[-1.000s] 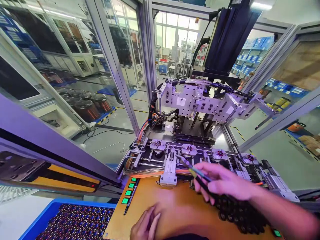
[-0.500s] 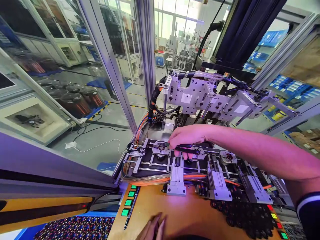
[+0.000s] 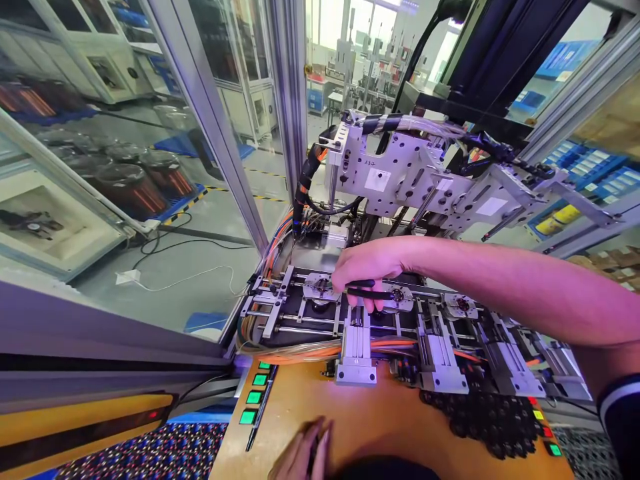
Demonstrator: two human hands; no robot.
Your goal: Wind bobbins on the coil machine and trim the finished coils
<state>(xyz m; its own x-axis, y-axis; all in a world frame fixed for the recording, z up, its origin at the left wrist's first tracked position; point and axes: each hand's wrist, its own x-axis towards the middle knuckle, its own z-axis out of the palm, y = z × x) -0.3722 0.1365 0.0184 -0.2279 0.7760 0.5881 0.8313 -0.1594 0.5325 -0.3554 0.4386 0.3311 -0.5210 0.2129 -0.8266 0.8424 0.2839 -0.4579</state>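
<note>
1. Head view: your right hand [image 3: 367,270] is closed around a pair of black-handled pliers [image 3: 367,291], their tip at the leftmost round fixture [image 3: 319,288] on the machine bed.
2. Your left hand [image 3: 303,455] rests on the orange bench [image 3: 380,417] nearer you than that fixture; I cannot tell whether it holds anything.
3. Green buttons [image 3: 253,397] sit left of it.

The fixture rails [image 3: 310,325] are bare, brushed metal. The worktop [image 3: 380,417] looks like smooth, matt board; the tool handles [image 3: 367,292] are dark, glossy plastic.
</note>
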